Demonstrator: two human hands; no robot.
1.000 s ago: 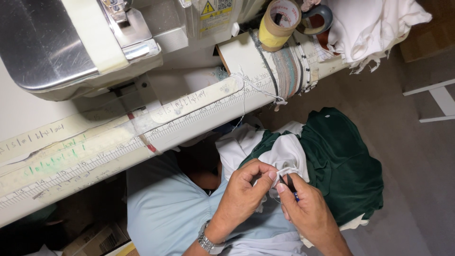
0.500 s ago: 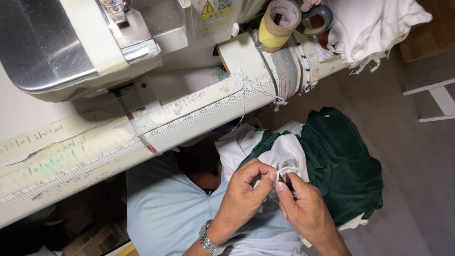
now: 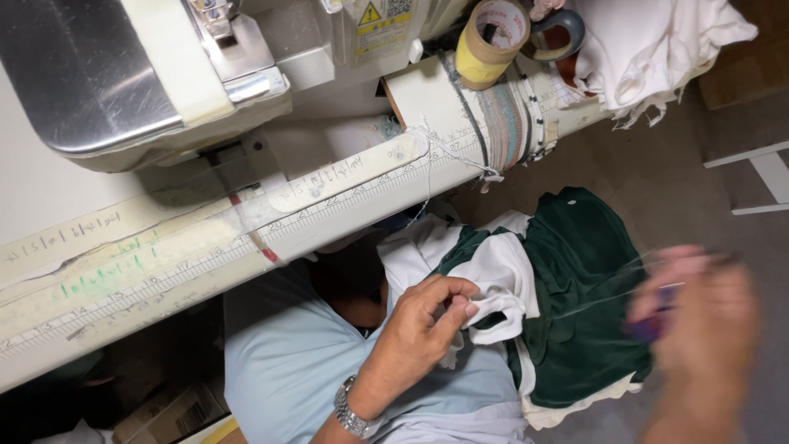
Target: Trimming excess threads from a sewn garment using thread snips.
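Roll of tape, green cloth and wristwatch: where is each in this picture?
Roll of tape [image 3: 491, 41]: head view, on its yellow outer side.
Green cloth [image 3: 585, 296]: head view, mid fold on the lap.
Wristwatch [image 3: 352, 413]: head view, metal band on the left wrist.

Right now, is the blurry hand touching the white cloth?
Apart. The head view shows the right hand pulled away to the side, with green fabric between it and the white cloth, which the left hand pinches.

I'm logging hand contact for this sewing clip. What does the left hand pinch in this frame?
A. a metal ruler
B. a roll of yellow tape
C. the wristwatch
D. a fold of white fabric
D: the left hand pinches a fold of white fabric lying against the dark green velvety garment on the lap.
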